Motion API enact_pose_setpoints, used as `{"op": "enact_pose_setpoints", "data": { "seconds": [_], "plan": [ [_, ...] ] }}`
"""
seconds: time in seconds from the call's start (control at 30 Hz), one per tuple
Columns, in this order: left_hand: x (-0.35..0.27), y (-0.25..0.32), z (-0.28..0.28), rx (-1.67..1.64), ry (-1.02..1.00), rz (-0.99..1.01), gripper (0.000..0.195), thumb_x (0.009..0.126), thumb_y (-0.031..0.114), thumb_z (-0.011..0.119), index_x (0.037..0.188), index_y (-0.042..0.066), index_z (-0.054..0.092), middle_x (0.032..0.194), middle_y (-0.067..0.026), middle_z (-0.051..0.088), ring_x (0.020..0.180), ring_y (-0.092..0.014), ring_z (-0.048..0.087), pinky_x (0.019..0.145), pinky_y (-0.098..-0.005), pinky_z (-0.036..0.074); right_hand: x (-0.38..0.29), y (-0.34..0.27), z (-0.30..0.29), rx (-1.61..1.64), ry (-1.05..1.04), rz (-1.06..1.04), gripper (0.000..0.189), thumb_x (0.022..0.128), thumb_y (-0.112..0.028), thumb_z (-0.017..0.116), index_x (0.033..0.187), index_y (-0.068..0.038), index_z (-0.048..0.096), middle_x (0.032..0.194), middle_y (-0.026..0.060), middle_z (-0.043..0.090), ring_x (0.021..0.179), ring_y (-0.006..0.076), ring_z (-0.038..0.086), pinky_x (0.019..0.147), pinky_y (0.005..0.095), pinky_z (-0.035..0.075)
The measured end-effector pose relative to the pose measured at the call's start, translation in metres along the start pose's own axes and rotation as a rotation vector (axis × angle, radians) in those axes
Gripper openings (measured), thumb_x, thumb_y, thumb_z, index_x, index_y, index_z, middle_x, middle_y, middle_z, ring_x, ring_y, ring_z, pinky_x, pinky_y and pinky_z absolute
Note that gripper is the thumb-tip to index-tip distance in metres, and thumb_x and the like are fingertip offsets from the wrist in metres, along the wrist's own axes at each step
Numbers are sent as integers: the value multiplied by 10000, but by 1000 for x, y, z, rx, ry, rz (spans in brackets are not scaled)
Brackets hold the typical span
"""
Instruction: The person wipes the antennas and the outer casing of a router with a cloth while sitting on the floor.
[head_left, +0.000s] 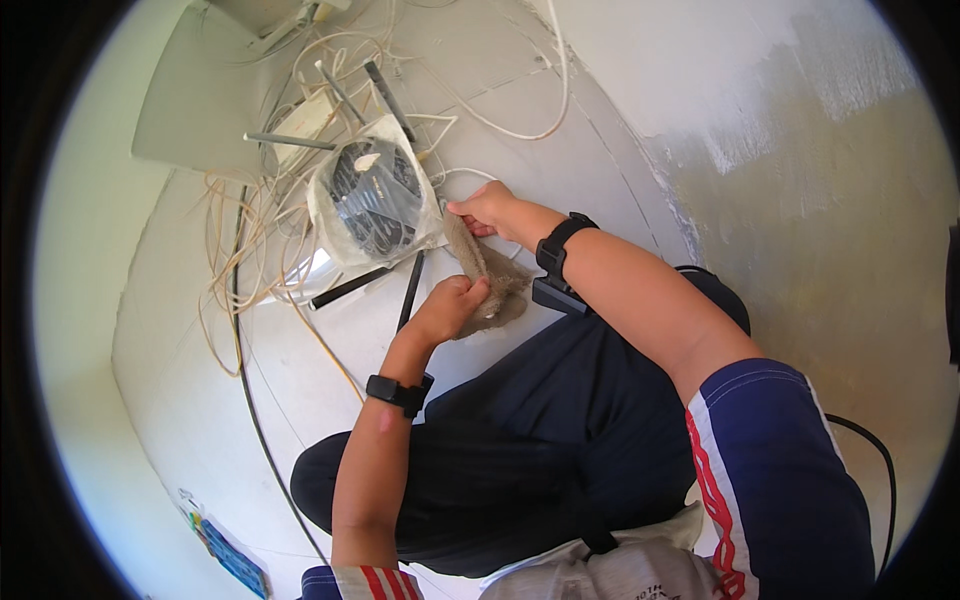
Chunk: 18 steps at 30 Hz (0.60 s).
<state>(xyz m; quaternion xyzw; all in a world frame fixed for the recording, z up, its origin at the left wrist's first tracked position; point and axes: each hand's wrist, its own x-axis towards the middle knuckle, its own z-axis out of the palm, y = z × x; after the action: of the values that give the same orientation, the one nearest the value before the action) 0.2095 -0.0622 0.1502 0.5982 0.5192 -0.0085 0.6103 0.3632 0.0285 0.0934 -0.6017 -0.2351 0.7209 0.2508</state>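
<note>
A brown terry cloth (471, 251) is stretched between my two hands above the light floor. My left hand (452, 309) grips its lower part, where the rest hangs in a bunched fold. My right hand (489, 208) pinches its upper end beside the right edge of a router-like device (375, 191). That device is square, with a pale border and a dark round middle under clear wrinkled plastic. Several rod antennas stick out around it, among them a black one (350, 288) at its lower edge. Both my wrists wear black straps.
Tangled pale cables (225, 255) spread to the left of the device, with a white box (304, 127) behind it. A black cable (251, 420) runs along the floor at left. A white panel (206, 90) stands at upper left. A blue object (234, 559) lies at lower left.
</note>
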Motion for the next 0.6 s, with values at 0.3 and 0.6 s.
{"op": "enact_pose_setpoints", "data": {
  "seconds": [0.3, 0.6],
  "plan": [
    [-1, 7, -11, 442, 50, 65, 497, 909, 402, 431, 850, -43, 645, 822, -256, 626, 790, -399, 613, 742, -451, 469, -1, -11, -5, -122, -344, 123, 351, 856, -250, 702, 1052, 23, 603, 1005, 125, 654, 916, 221, 647, 846, 356, 531],
    [-31, 72, 33, 927, 445, -90, 102, 781, 165, 641, 848, 115, 700, 786, -42, 696, 723, -194, 694, 531, -331, 503, -2, -8, -1, -121, -301, 97, 285, 858, -126, 686, 1033, 72, 578, 989, 142, 651, 887, 248, 659, 812, 373, 555]
  ]
}}
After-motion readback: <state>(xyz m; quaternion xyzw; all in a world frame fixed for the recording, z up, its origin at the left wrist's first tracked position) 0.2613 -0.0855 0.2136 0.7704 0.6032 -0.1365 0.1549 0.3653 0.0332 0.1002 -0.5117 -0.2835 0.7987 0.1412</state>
